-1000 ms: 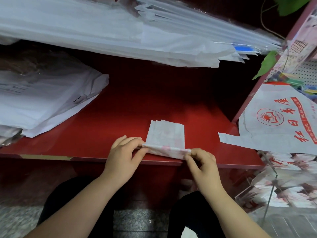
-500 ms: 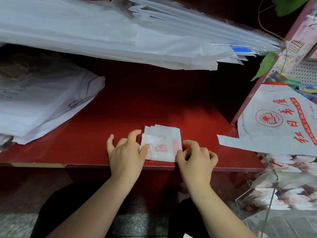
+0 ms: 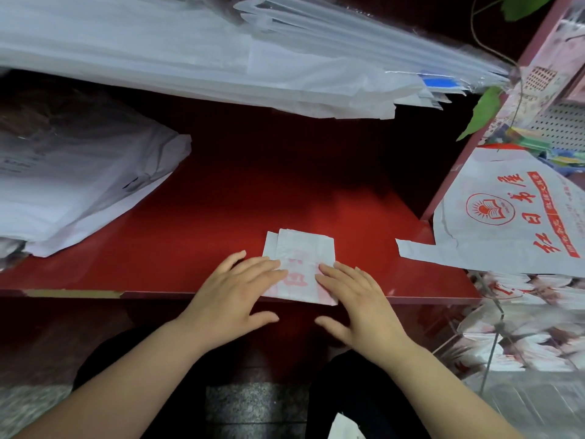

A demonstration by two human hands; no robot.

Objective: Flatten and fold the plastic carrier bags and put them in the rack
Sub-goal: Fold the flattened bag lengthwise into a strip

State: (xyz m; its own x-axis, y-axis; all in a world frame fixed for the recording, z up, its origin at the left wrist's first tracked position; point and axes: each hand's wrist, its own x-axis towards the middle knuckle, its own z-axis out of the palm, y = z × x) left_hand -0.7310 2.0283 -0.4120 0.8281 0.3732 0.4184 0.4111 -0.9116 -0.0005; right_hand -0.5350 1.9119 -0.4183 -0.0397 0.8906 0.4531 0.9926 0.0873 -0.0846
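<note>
**Pressing the fold flat: packet not yet racked**

Finding: the folded carrier bag (image 3: 302,248) lies on the red shelf (image 3: 190,248), close to the front lip, its near edge reaching that lip or slightly past it. It is a small white packet, several layers thick, with faint red print showing through.

Hands: my left hand (image 3: 240,288) lies flat over the packet's near left corner, fingers straight and together. My right hand (image 3: 357,296) lies flat over the near right corner in the same way. Neither hand grips anything; both are spread and bearing down.

Step in hand: I judge this to be the creasing of the last fold, with air being pushed out so the layers stay put. The far edge shows one layer offset to the left (a minor misalignment, not a defect worth undoing).

Remaining: the packet has to go into the rack (image 3: 497,331) at lower right, where similar folded bags already sit, though that area is blurred. An unfolded printed bag (image 3: 506,223) hangs at the right, touching the shelf's corner, and appears due for treatment afterwards.

Next move calls for: pinching the packet across all layers at once, since thin plastic springs open, then carrying it right and low to the rack.
</note>
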